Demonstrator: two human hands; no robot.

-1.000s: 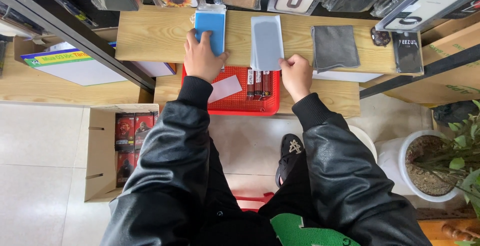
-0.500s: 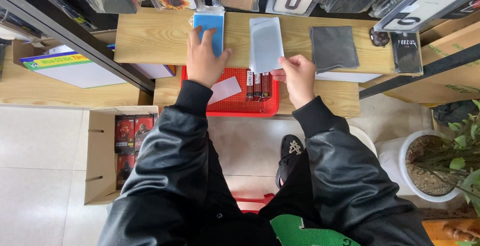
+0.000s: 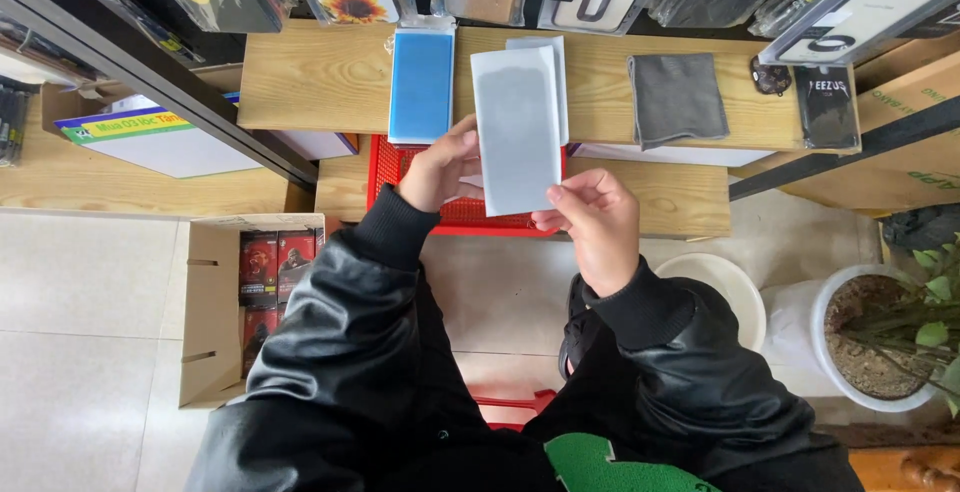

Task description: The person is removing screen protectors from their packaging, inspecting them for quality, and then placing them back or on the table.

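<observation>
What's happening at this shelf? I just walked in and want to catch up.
A person in a black jacket holds a pale grey flat sleeve up with both hands: the right hand pinches its lower edge, the left hand grips its side. A blue pad and a grey cloth lie on the wooden shelf.

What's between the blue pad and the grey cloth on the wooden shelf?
In the head view, the pale grey sheet held up by both hands covers that stretch, with another like it peeking out behind. Beside the grey cloth, the wooden shelf is bare.
</observation>
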